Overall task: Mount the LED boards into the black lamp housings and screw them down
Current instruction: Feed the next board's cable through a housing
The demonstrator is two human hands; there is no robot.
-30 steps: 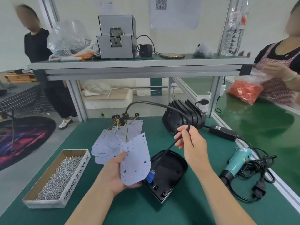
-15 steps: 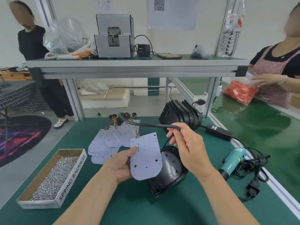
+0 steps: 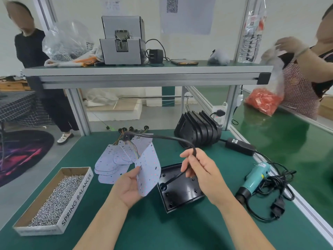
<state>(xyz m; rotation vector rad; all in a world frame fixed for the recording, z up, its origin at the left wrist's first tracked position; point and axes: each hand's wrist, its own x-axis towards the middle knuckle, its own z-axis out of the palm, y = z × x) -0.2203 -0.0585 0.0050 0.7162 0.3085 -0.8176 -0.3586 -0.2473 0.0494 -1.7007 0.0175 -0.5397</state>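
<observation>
My left hand (image 3: 128, 188) holds a white LED board (image 3: 148, 168) upright by its lower edge, just left of an open black lamp housing (image 3: 180, 188) lying on the green mat. My right hand (image 3: 200, 170) grips the board's black cable (image 3: 173, 138) above the housing. The cable runs down through a hole in the housing floor and arcs up and left to the board's coloured wires. More LED boards (image 3: 111, 163) lie fanned out behind. A stack of black housings (image 3: 198, 131) stands at the back.
A cardboard box of screws (image 3: 54, 201) sits at the front left. A teal electric screwdriver (image 3: 255, 179) with its tangled cord and a black power adapter (image 3: 239, 146) lie on the right. A metal shelf (image 3: 144, 73) spans overhead. Two people stand at the sides.
The cable has been drawn further through the housing, which now lies flatter. My left hand brought the board lower, closer to the housing's left edge.
</observation>
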